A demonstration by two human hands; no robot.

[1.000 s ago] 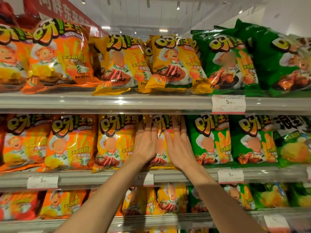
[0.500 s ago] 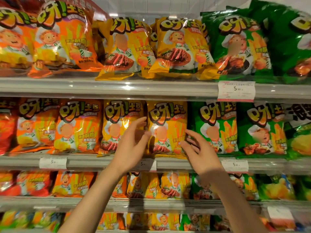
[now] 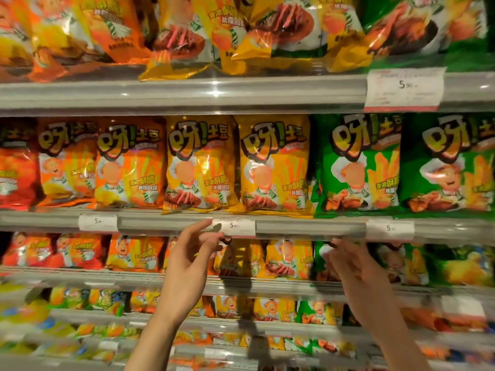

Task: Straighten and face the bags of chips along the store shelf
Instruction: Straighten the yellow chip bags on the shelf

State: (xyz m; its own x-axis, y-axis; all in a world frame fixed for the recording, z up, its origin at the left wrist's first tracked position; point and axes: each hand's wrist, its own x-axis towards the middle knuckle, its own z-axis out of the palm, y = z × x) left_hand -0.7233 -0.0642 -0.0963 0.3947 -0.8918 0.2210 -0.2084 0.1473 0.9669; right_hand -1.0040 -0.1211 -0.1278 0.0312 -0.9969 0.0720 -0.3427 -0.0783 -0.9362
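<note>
Both hands hang free below the shelf edge (image 3: pixel 174 223): left hand (image 3: pixel 187 266) fingers loosely spread, right hand (image 3: pixel 356 274) blurred (finger state unclear). Top bags (image 3: pixel 182 30) cut off.

One view only, from a camera worn on the person's head, facing a wall of shelves straight on and close up. The middle shelf (image 3: pixel 294 227) runs level across the frame at about mid-height, its bags (image 3: pixel 199 162) seen square from the front. The upper shelf (image 3: pixel 187 93) is seen slightly from below, with its bags cut off by the top edge; the lower shelves are seen from above and are blurred. Both forearms enter from the bottom edge, the left hand (image 3: pixel 187 261) and the right hand (image 3: pixel 356 274) nearest the lens, in front of the shelves.
</note>
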